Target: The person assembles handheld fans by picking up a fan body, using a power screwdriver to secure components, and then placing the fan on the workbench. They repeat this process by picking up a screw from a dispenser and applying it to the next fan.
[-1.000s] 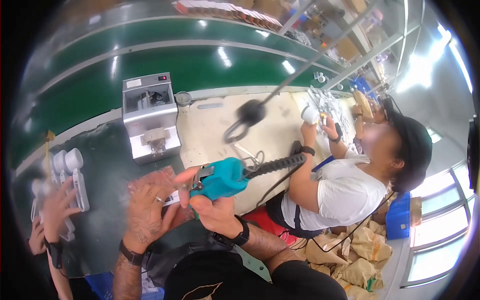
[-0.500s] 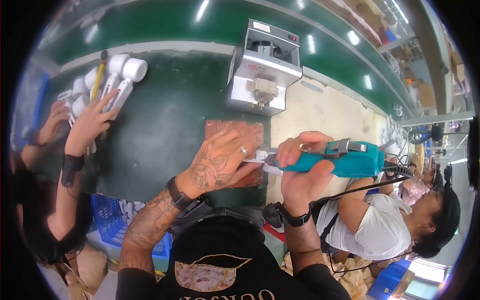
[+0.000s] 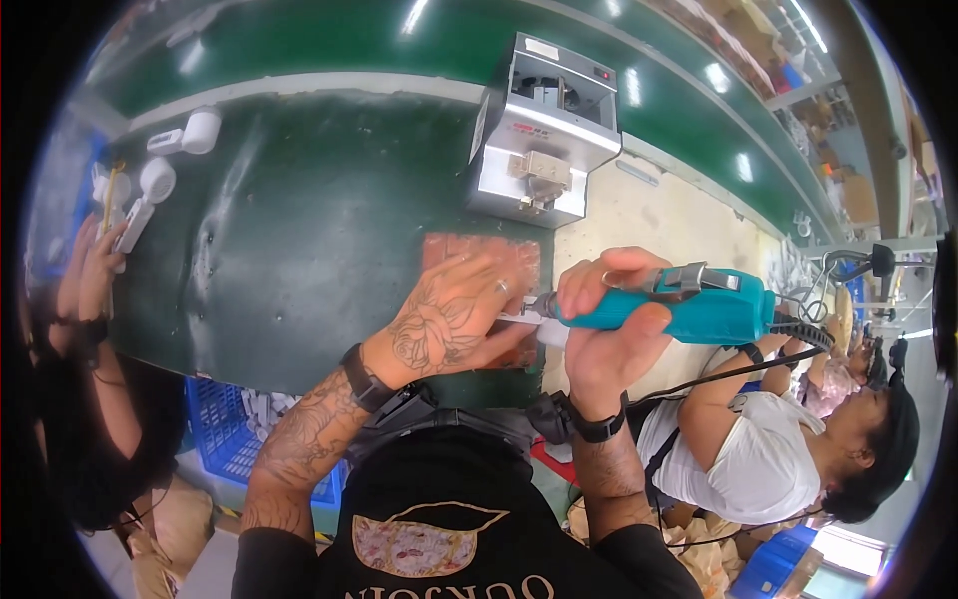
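Note:
My right hand (image 3: pixel 602 361) is wrapped around a teal electric screwdriver (image 3: pixel 718 305) lying nearly level, its tip pointing left. My tattooed left hand (image 3: pixel 439 324) holds a white plastic part (image 3: pixel 552 333) against a reddish-brown pad (image 3: pixel 467 246) on the table. The screwdriver's tip meets this part beside my left fingertips. Those fingers cover most of the part, so its full shape is hidden.
Behind the pad stands a grey metal machine (image 3: pixel 544 130). At the left, a co-worker's hand (image 3: pixel 97 265) is among white round-headed handheld devices (image 3: pixel 157 182). A blue crate (image 3: pixel 222 424) sits below the table edge. Another person (image 3: pixel 758 449) is at the right.
The co-worker's hands have moved left with some white devices, leaving others lying apart on the table. My hands keep their hold on the part and screwdriver. The view has shifted slightly.

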`<state>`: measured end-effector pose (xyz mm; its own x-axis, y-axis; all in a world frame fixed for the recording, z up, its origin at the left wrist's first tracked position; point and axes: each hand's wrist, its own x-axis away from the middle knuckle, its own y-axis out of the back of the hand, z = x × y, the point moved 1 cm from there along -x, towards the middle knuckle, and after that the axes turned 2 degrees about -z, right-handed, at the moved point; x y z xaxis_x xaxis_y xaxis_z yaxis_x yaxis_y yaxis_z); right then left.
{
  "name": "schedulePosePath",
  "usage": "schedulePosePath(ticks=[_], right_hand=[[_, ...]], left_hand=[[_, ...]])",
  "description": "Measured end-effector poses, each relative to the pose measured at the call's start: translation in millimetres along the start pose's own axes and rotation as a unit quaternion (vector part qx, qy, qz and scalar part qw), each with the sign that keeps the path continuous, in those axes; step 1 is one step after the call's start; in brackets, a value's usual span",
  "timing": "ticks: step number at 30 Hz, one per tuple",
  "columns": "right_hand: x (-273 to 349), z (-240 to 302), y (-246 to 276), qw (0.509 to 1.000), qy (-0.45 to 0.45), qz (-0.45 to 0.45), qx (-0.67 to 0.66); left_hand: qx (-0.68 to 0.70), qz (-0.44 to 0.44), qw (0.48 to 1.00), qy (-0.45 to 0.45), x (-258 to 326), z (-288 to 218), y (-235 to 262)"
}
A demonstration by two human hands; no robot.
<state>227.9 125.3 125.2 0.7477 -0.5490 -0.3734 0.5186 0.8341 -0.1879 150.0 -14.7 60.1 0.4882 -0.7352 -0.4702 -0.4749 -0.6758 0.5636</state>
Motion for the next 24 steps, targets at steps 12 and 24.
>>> schedulePosePath(ticks=[12, 24], right_hand=[[-2, -2, 4, 1.0, 0.005, 0.021, 0.0], [-44, 10, 3, 0.999, 0.034, -0.019, -0.038]], left_hand=[[0.021, -0.002, 0.996, 0.082, -8, -8, 4], [-0.092, 0.051, 0.992, 0.065, -19, -3, 16]])
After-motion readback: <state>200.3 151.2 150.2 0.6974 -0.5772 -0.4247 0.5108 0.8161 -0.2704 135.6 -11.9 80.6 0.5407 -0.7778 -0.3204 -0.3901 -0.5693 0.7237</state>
